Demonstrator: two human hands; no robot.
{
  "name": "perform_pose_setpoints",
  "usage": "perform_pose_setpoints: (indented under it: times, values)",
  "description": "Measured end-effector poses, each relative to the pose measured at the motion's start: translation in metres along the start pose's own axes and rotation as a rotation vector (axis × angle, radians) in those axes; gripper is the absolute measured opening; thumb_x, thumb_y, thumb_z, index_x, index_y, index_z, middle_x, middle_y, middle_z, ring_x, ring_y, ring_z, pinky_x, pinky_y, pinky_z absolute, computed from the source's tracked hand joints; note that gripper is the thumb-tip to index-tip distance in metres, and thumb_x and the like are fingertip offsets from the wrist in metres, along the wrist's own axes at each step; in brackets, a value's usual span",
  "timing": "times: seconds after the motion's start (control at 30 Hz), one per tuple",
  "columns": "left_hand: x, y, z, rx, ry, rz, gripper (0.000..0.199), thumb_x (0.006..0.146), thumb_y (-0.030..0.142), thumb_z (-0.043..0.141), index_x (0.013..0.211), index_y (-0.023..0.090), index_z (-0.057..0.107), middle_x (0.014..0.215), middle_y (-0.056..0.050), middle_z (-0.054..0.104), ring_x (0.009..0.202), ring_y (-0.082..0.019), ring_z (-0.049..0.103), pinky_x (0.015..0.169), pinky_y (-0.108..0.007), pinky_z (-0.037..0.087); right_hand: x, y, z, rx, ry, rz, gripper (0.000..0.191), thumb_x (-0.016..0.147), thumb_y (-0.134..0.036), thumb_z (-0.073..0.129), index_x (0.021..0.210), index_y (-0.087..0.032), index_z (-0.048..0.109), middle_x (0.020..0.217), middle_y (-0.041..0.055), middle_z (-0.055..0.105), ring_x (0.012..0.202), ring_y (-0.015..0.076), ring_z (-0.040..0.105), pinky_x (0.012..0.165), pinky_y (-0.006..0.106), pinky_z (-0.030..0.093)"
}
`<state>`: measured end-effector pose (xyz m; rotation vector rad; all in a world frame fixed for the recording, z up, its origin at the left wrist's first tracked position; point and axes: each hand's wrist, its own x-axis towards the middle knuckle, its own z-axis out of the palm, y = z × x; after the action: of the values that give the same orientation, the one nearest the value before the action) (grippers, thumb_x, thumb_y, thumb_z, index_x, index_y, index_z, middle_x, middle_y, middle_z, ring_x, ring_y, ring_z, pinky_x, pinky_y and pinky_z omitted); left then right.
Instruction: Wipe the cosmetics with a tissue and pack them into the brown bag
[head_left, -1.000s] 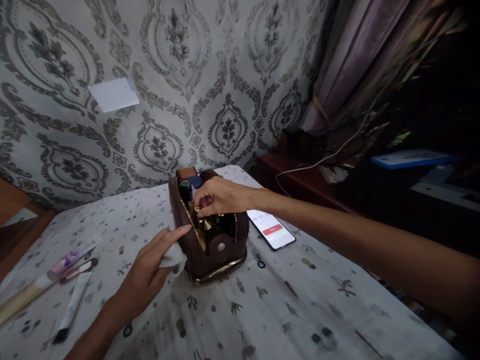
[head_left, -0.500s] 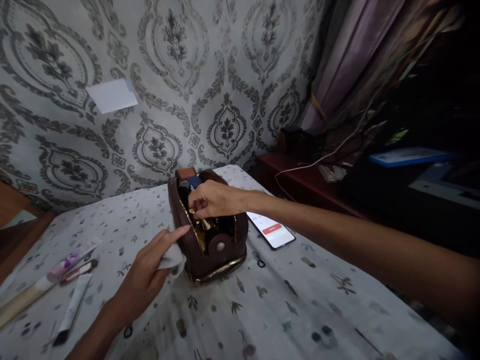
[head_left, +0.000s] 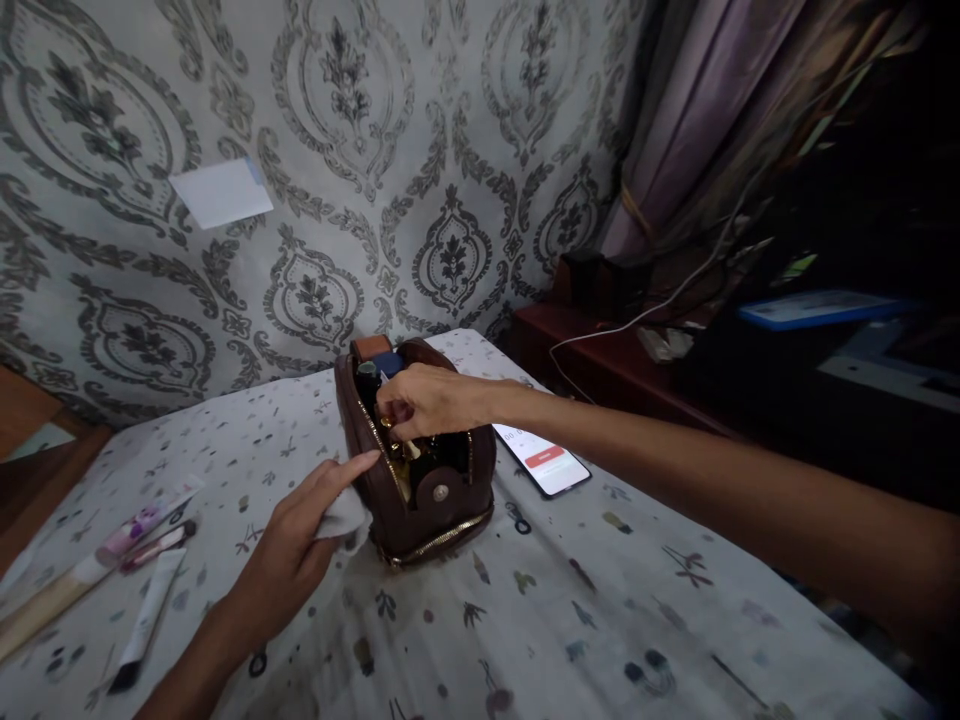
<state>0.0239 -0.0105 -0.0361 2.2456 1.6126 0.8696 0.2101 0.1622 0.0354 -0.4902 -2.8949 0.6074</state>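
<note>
Grey-and-white wall (head_left: 420,100): ornate print, behind sheet's far edge; white paper (head_left: 223,193) up on left part.
Printed sheet (head_left: 600,620): white, small plant motifs; carries bag, phone, tubes.
Mauve curtain (head_left: 690,130): gathered by a tie, beyond sheet's far right corner.
Brown bag (head_left: 409,530): upright near sheet's far edge, toward far right corner; unzipped, gold-toned zip, round stud on front flap.
Right hand (head_left: 427,398): inside bag opening, from the right; fingers curled close together. Cannot tell if gripping anything, tips partly hidden.
Left hand (head_left: 304,525): beside bag's left side; index finger straight, tip touching rim by zip. White cloth (head_left: 345,515) held, bunched between index and thumb.
Phone (head_left: 555,475): face up, just right of bag, near sheet's right edge; screen lit, red button showing.
Patterned tube (head_left: 139,530), white tube (head_left: 154,610): lying near sheet's left edge, well apart from bag.
Blue item (head_left: 388,363): inside bag, back end.
Gold-toned pieces (head_left: 411,450): inside bag, just below right hand; too dim to identify.
</note>
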Motion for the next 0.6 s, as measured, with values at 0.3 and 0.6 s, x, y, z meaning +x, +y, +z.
perform_pose_setpoints:
  times: [0.3, 0.6]
  values:
    - [-0.0023, -0.0023, -0.0003, 0.0, -0.006, -0.003, 0.07, 0.082, 0.002, 0.04, 0.147, 0.028, 0.043, 0.146, -0.007, 0.053, 0.136, -0.025, 0.047, 0.113, -0.042, 0.038, -0.0007, 0.0043, 0.0024, -0.024, 0.018, -0.011, 0.014, 0.076, -0.01, 0.072, 0.09, -0.012, 0.072, 0.076, 0.0012, 0.069, 0.067, 0.0117, 0.06, 0.059, 0.021, 0.036]
    - [-0.0007, -0.0007, -0.0025, 0.012, -0.033, 0.035, 0.065, 0.088, 0.004, 0.039, 0.148, 0.029, 0.04, 0.148, -0.003, 0.053, 0.136, -0.02, 0.049, 0.117, -0.037, 0.033, -0.0013, 0.0018, -0.002, -0.012, 0.018, -0.021, 0.021, 0.077, -0.011, 0.074, 0.098, -0.011, 0.071, 0.071, -0.0013, 0.067, 0.066, 0.0112, 0.059, 0.059, 0.021, 0.034]
